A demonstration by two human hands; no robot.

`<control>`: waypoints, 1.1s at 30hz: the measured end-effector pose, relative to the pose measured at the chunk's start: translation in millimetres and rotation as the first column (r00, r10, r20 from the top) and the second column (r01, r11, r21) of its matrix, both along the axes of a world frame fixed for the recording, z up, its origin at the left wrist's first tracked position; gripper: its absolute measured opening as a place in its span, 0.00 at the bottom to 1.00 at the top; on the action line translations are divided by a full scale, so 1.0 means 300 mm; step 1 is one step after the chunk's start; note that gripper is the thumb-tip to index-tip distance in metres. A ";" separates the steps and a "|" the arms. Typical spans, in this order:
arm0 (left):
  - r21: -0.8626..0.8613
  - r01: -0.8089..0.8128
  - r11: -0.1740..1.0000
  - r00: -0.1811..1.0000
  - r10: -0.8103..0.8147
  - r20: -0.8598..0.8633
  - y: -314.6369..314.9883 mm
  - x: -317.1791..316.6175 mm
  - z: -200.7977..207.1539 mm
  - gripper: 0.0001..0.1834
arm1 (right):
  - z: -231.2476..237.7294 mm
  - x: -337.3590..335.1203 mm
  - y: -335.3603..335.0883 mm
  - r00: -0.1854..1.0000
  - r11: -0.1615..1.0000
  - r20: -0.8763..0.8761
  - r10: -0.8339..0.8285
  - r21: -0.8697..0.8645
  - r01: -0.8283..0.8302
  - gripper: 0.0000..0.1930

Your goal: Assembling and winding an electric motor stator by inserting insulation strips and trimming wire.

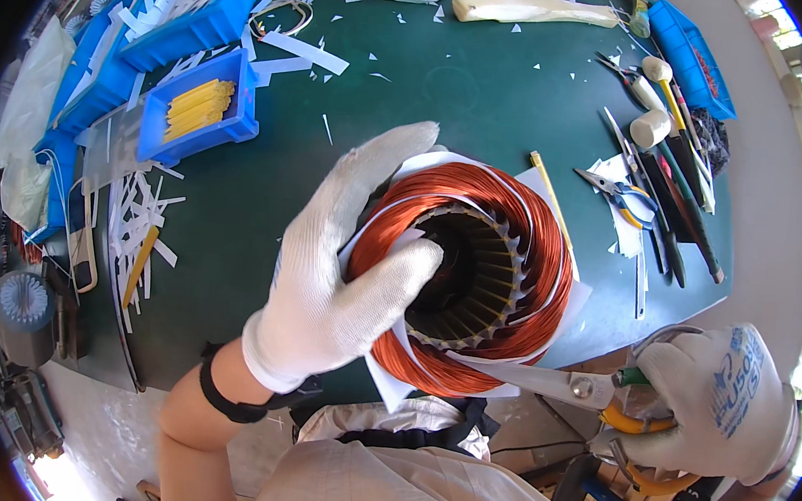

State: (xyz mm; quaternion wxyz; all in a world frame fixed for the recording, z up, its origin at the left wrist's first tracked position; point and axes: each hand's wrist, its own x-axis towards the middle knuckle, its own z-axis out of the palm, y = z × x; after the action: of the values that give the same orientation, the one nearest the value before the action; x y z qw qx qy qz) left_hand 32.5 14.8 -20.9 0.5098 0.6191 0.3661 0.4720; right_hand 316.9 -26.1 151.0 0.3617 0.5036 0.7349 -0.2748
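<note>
A motor stator [545,263] wound with thick red-copper wire stands at the table's near edge, its dark slotted bore facing up. White insulating paper sticks out around the coils. My left hand [321,287], in a white knit glove, grips the stator's left side, thumb over the rim into the bore and fingers along the outside. In my gloved right hand [717,402] is a pair of scissors [584,389] with yellow-orange handles. Its blades reach left across the near side of the coils, by a strip of white paper. Whether they touch the paper is unclear.
Pliers [621,193], mallets [650,129] and long dark tools lie at the right. A blue box [247,129] of yellow strips and larger blue bins [146,52] of paper stand at the left. Paper scraps [304,51] litter the green table [225,302].
</note>
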 end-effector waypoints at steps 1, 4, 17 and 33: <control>0.023 -0.063 0.998 0.998 0.063 0.008 -0.019 0.010 -0.007 0.34 | -0.008 0.007 -0.033 0.795 0.824 -0.250 -0.553 -0.027 0.565 0.33; 0.097 -0.155 0.983 0.987 0.158 -0.025 -0.076 0.042 -0.013 0.35 | -0.032 0.054 -0.076 0.372 0.454 -0.422 -0.827 -0.111 0.884 0.35; -0.096 0.281 0.955 0.960 -0.280 0.021 0.109 0.023 0.049 0.39 | -0.027 0.033 -0.031 0.990 0.937 -0.123 0.064 0.348 -0.018 0.24; 0.054 0.100 0.994 0.994 -0.103 0.045 0.032 0.059 -0.005 0.34 | 0.011 0.135 -0.025 0.965 0.952 -0.044 -0.259 0.158 0.262 0.38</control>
State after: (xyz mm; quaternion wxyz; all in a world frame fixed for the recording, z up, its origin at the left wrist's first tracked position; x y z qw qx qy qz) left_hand 50.1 24.5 -22.2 0.5256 0.6383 0.3097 0.4694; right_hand 357.5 -33.5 154.2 0.2716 0.6207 0.6861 -0.2651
